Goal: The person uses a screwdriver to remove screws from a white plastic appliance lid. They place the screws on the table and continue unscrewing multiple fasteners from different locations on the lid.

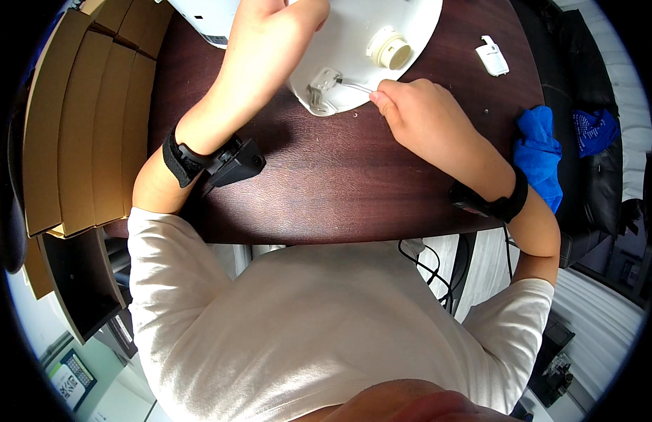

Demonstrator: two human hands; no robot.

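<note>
A white curved plastic housing lies at the far middle of the table, with a cream round collar standing up from it. My right hand is closed round a slim metal tool that looks like tweezers. Its thin tip reaches a small recessed fitting in the near corner of the housing. My left hand is over the left side of the housing, bent inward at the top edge of the picture. Most of its fingers are cut off there, so their grip is hidden.
A white part lies at the far right of the dark wooden table. Blue cloth hangs by the right edge. Cardboard panels stand along the left. Behind my left hand is another white object. Cables run below the front edge.
</note>
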